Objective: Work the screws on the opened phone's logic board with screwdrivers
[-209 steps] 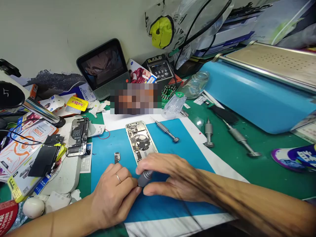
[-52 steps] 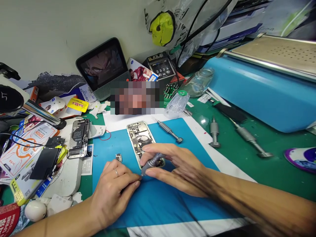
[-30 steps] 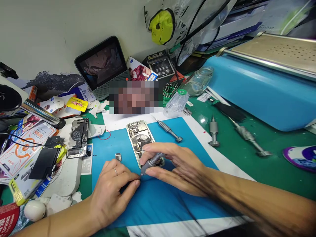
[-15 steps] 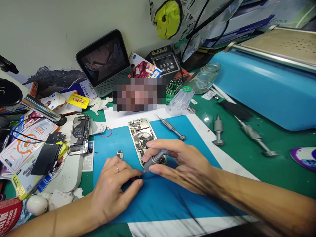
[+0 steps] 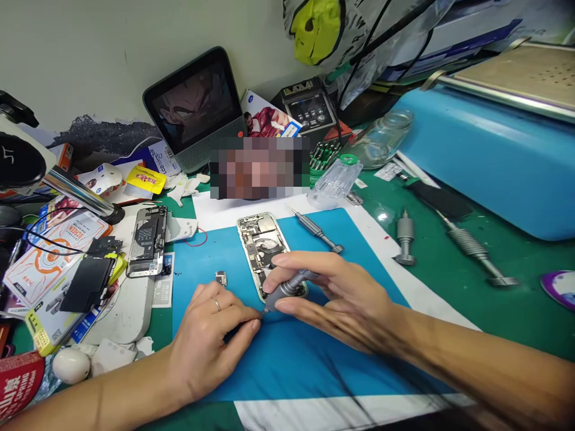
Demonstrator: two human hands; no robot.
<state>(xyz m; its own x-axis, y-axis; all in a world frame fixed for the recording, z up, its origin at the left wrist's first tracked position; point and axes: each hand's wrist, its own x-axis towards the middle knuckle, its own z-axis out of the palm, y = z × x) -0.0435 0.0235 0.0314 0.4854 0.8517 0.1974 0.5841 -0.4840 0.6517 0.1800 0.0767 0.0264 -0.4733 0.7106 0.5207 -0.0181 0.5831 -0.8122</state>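
Observation:
My right hand (image 5: 335, 293) grips a grey screwdriver (image 5: 287, 288) between thumb and fingers, its tip slanting down to the left. At that tip, the thumb and forefinger of my left hand (image 5: 220, 335) are pinched together; whatever lies between them is too small to make out. Just beyond the screwdriver lies an opened phone body (image 5: 263, 245) with its inner parts bare, its near end partly hidden by my right hand. A small metal phone part (image 5: 221, 278) rests on the blue mat (image 5: 287, 371), beyond my left knuckles.
More screwdrivers lie right of the phone, one on the mat (image 5: 314, 228), others on the green table (image 5: 476, 248). A phone screen assembly (image 5: 147, 242) and boxes crowd the left. A lit display (image 5: 195, 108), glass jar (image 5: 381, 140) and blue machine (image 5: 485, 161) stand behind.
My left thumb and forefinger have closed together at the screwdriver tip. The screwdriver stays in my right hand at nearly the same spot, and the whole view has shifted slightly.

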